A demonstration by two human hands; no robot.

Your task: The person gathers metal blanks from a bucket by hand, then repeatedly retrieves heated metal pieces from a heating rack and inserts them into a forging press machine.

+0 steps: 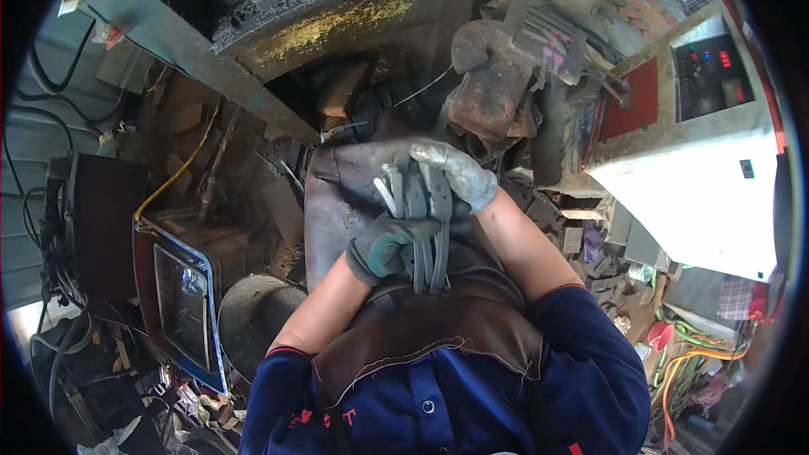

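Observation:
Several long, slightly curved dark-grey metal pieces (436, 202) stand bunched side by side over my lap, above a brown leather apron (341, 190). My left hand (386, 248), in a dark grey-green glove, wraps round the lower part of the bunch with its fingers across the front. A pale, dirty glove covers my right hand (459, 175), which closes over the upper right end of the same pieces. Its fingertips reach across their tops. Lighter metal ends show at the upper left of the bunch. The exact kind of these parts cannot be made out.
A soot-covered metal bench (337, 25) with yellowish grains stands ahead. Right of it is a rusty machine or vise (493, 101). A white control cabinet (699, 177) with a lit display stands at right. At left are a blue-framed box (181, 286) and a round metal bucket (257, 316).

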